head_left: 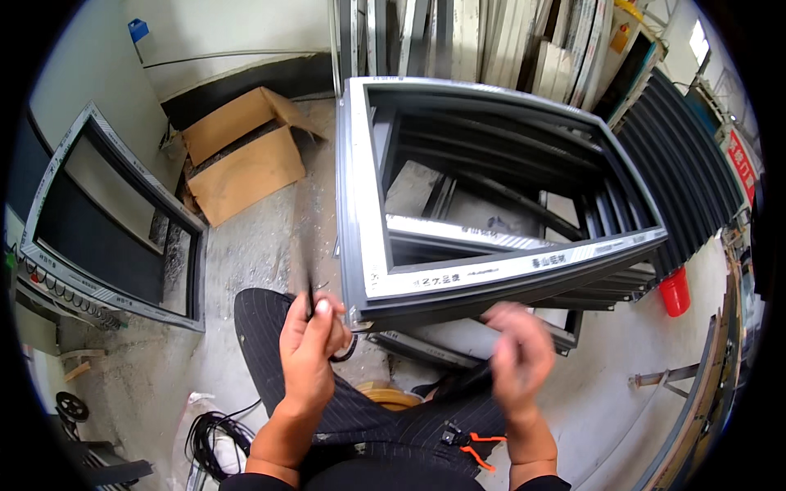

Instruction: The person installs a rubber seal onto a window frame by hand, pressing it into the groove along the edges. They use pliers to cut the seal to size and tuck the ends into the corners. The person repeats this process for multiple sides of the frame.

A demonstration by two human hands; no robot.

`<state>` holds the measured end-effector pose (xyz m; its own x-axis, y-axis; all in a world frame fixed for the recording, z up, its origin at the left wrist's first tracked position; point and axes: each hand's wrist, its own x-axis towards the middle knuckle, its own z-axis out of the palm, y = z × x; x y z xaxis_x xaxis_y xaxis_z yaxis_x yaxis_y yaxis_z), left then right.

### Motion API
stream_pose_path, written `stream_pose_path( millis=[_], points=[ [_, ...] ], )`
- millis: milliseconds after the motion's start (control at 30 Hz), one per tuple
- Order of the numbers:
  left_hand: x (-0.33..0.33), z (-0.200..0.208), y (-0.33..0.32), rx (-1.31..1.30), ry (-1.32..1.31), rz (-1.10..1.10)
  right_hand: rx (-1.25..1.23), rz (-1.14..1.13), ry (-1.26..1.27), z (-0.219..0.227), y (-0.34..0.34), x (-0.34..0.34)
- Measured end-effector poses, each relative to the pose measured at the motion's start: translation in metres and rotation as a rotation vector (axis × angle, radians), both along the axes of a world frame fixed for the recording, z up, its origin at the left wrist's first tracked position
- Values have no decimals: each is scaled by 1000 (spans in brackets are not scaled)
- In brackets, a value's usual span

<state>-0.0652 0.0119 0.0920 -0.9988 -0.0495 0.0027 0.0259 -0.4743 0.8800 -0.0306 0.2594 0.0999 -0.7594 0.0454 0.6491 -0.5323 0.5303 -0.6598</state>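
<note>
While sitting with knees spread in dark pinstriped trousers [278, 344], pinches a thin dark strip [310, 299] in the left hand [309, 352], thumb pressed against curled fingers, just beside the near left corner of a white-faced frame [360, 180]. Points the strip upward, too blurred toward its tip to name more closely. Holds the right hand [524, 356] by the near edge of the same frame, fingers loosely bent and partly open. Cannot tell through the blur whether gripping anything there, or whether touching that edge.

As for the frame, lies topmost on a pile of dark frames, straight ahead of the knees, pale along its upper faces around a wide opening. On the lap, close to the right forearm, pliers [468, 447] with orange handles. Between the legs, only partly visible, a yellow rounded thing [389, 398]. On the floor [270, 254] left of the left forearm, a coiled black cable [214, 446]; farther ahead on that side, an open cardboard box [246, 176] and a second frame [146, 173], tilted. At the back, upright pale bars [499, 41]; to the right, dark ribbed lengths [684, 147] near a red bucket [675, 292].
</note>
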Motion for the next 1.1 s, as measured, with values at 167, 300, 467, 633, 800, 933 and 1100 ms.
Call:
stream_pose_path(
  millis=[167, 300, 467, 633, 800, 933, 1100],
  points=[
    [47, -22, -16, 67, -217, 9, 31, 460, -327, -43, -99, 34],
    [50, -38, -20, 198, -359, 4, -281, 537, -756, -78, -127, 50],
    [34, -47, -45, 275, -354, -115, -433, 246, -692, -98, -112, 53],
    [-3, -60, -34, -245, -216, -136, -356, 189, -701, -89, -99, 45],
    [-24, -59, -28, -310, -132, -135, -337, 195, -709, -92, -100, 44],
    [-31, -68, -29, -364, -122, -179, -481, 225, -774, -94, -105, 47],
    [-36, -65, -26, -556, -21, -162, -601, 231, -822, -92, -105, 53]
  ],
)
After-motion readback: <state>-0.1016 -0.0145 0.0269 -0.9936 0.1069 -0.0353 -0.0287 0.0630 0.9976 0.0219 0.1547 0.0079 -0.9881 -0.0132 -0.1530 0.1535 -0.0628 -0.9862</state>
